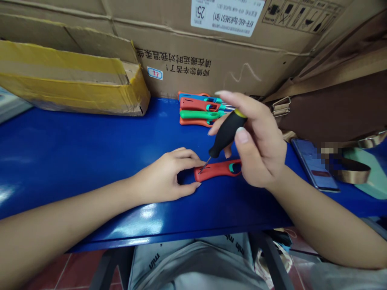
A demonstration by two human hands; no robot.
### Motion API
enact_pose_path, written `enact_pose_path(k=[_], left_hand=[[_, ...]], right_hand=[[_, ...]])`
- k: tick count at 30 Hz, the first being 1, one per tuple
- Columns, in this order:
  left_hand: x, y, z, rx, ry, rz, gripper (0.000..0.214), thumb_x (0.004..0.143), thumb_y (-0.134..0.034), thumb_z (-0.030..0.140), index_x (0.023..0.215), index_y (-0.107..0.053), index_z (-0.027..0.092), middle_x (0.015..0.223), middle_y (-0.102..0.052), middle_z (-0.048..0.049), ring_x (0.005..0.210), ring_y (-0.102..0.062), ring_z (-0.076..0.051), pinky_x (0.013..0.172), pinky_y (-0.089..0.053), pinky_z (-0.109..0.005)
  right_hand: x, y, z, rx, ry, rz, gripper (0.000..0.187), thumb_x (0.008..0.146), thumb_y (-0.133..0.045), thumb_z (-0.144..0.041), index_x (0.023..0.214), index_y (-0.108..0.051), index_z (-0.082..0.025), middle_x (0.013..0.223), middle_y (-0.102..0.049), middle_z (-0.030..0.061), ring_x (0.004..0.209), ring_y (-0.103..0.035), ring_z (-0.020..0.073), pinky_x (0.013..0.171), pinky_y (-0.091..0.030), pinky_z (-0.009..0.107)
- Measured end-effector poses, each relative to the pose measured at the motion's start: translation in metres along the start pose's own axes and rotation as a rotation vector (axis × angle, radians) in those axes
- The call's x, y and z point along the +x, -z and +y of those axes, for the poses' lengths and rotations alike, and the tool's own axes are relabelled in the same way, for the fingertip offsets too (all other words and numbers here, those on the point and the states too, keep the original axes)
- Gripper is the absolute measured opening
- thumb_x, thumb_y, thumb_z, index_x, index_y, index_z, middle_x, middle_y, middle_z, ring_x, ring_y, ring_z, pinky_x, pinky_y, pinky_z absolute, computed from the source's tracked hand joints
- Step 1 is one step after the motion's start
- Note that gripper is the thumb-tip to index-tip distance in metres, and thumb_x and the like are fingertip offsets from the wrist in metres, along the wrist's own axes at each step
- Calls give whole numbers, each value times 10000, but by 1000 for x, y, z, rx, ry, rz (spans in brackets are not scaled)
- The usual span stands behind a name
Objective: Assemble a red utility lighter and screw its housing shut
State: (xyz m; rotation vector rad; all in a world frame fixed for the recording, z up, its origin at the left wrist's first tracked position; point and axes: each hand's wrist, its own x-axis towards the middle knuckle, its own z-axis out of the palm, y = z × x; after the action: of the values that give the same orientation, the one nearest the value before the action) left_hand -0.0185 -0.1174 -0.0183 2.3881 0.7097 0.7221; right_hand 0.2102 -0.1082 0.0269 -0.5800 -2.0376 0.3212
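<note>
A red utility lighter (216, 170) with a teal trigger lies flat on the blue table. My left hand (169, 173) pinches its rounded handle end between thumb and fingers. In my right hand (261, 141) is a screwdriver (226, 133) with a black grip and a yellow band, held at a slant. The thin shaft reaches down to a small spot near the lighter's handle end, where the tip appears to touch. My right hand covers the lighter's far end. Behind it, several more lighters (198, 114) in red, green and blue lie side by side.
A large cardboard box (178, 36) stands along the back. At the left is a smaller open carton (75, 88) with yellow tape. A phone (314, 164) lies at the right, near a coiled brown strap (355, 171). The table's front edge (181, 237) is close to my lap.
</note>
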Motion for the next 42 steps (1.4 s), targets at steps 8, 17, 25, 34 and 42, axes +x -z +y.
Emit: enact_pose_path(k=[8, 17, 25, 34, 42], left_hand=[[-2, 0, 0, 28, -25, -3, 349, 882, -735, 170, 1229, -713, 132, 1162, -722, -83, 1109, -669, -209, 1017, -535, -336], [0, 0, 2, 40, -24, 2, 357, 873, -734, 158, 1230, -726, 149, 1156, -735, -72, 1085, -677, -202, 1011, -539, -331], [0, 1, 1, 49, -17, -6, 326, 887, -732, 198, 1207, -732, 136, 1112, -722, -77, 1051, -674, -203, 989, -552, -329], [0, 1, 2, 24, 5, -18, 341, 887, -724, 183, 1227, -721, 160, 1132, -727, -71, 1077, -680, -210, 1002, -554, -340], [0, 2, 1, 28, -3, -15, 360, 894, -719, 193, 1252, -709, 167, 1184, -732, -82, 1130, -676, -225, 1036, -542, -369]], right_hand=[[4, -1, -1, -162, 223, 157, 346, 992, -659, -285, 1327, -661, -200, 1213, -776, 56, 970, -780, 193, 748, -683, 287], [7, 1, -6, -206, 326, 177, 263, 973, -673, -253, 1234, -708, -242, 1030, -806, 7, 898, -767, 188, 820, -661, 330], [3, -1, -2, -45, 192, 63, 502, 959, -517, -164, 1456, -590, -176, 1294, -730, 94, 1095, -752, 252, 931, -659, 389], [3, -2, -3, -74, 158, 101, 417, 997, -509, -193, 1395, -630, -184, 1262, -757, 104, 1094, -759, 245, 965, -652, 395], [6, -5, -5, -217, 203, 217, 258, 971, -648, -278, 1221, -688, -329, 1045, -783, 12, 948, -763, 242, 851, -667, 399]])
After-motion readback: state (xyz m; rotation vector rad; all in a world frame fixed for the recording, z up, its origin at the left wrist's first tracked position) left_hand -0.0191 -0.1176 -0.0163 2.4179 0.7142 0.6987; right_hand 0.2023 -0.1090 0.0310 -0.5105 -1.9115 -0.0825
